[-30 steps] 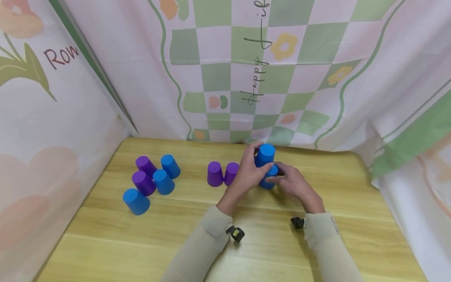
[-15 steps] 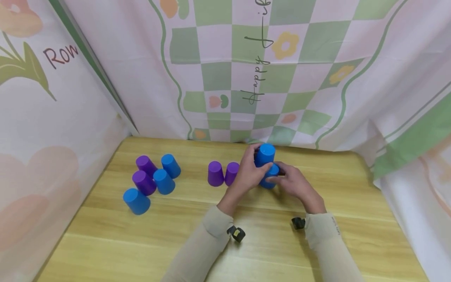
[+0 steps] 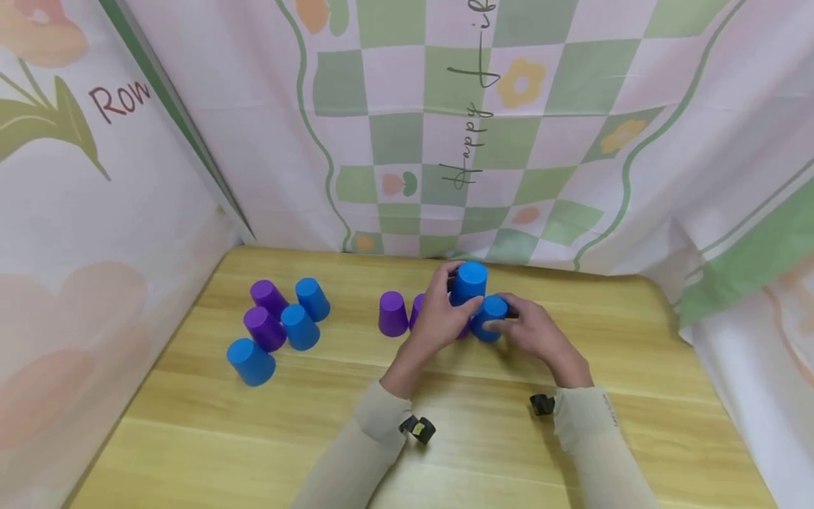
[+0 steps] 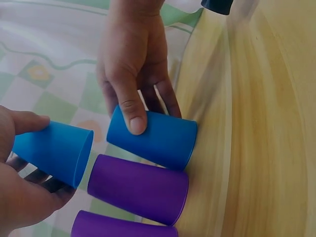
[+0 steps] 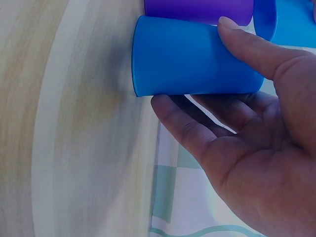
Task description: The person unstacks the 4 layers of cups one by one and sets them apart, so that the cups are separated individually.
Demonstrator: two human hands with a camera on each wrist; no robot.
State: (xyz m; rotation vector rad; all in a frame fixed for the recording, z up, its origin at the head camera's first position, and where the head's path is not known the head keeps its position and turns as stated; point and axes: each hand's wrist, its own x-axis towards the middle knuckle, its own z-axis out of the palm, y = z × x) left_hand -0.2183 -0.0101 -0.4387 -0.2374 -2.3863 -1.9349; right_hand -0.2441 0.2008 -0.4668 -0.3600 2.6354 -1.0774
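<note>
Head cam: left hand (image 3: 441, 316) is holding a raised blue cup (image 3: 471, 281) mid-frame, right hand (image 3: 535, 330) is gripping the lower blue cup (image 3: 492, 309).

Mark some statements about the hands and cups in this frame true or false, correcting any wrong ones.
1. The left hand holds a blue cup. True.
2. The right hand holds a second blue cup. True.
3. The right hand's cup is the higher one. False: the left hand's is higher above the table.
4. A purple cup stands left of the left hand. True.
5. The far-left group is all purple. False: three blue cups, two purple.
</note>
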